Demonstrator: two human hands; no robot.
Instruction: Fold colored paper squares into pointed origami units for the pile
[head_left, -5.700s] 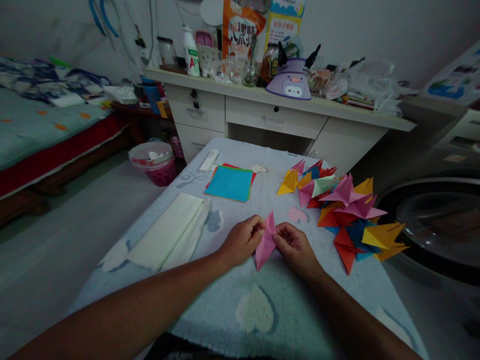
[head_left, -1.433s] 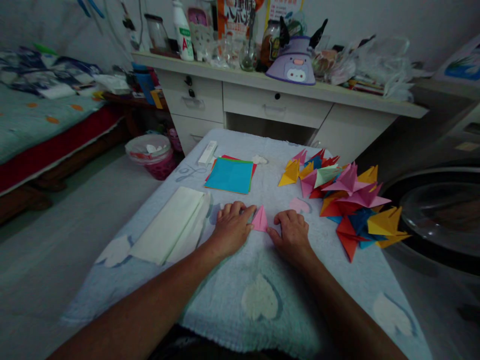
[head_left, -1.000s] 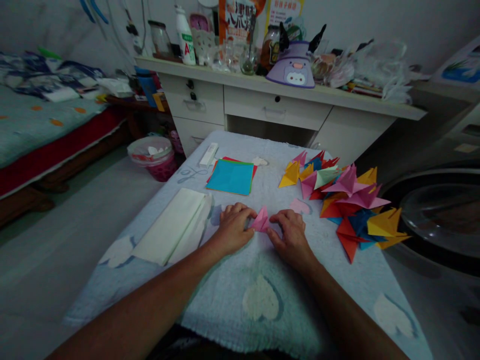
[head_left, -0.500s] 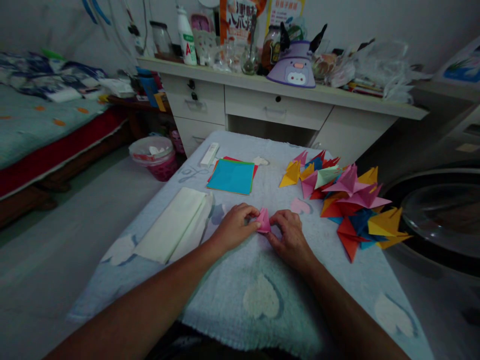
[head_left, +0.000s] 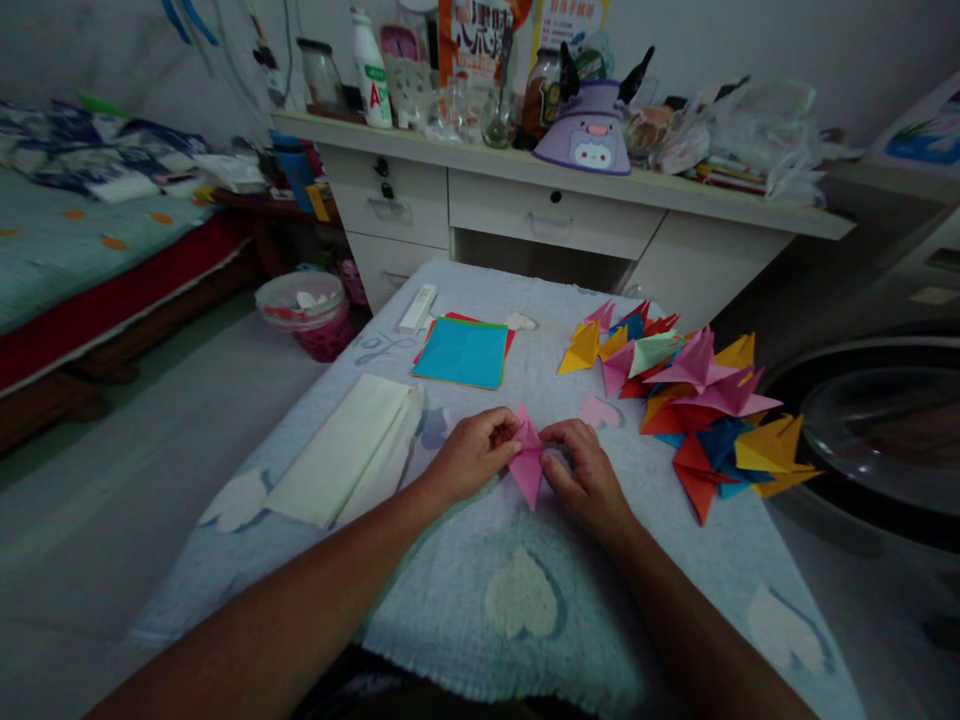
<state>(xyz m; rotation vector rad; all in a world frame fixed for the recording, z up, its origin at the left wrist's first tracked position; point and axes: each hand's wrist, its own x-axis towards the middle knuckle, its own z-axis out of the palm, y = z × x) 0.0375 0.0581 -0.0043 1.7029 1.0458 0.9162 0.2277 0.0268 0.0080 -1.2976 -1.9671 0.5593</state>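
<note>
A pink piece of folded origami paper (head_left: pixel 528 466) lies between my hands over the cloth-covered table, one point toward me and a smaller one away. My left hand (head_left: pixel 480 450) is closed, pinching its left edge between thumb and fingers. On the other side my right hand (head_left: pixel 581 462) has curled fingers and thumb at the paper's right edge. To the right sits a heap of folded paper cranes (head_left: pixel 697 390) in pink, yellow, red, blue and pale green. Beyond my left hand is a stack of square coloured paper (head_left: pixel 461 352), blue on top.
A folded whitish sheet or packet (head_left: pixel 345 450) lies left of my arms. Behind the paper stack is a small white box (head_left: pixel 418 309). A pink waste bin (head_left: pixel 307 310) stands on the floor at left. A cluttered white desk (head_left: pixel 555 215) borders the table's far side.
The pink paper has gone from a small compact shape to a longer diamond, with its lower point now extending toward me. Both hands stay nearly in place.
</note>
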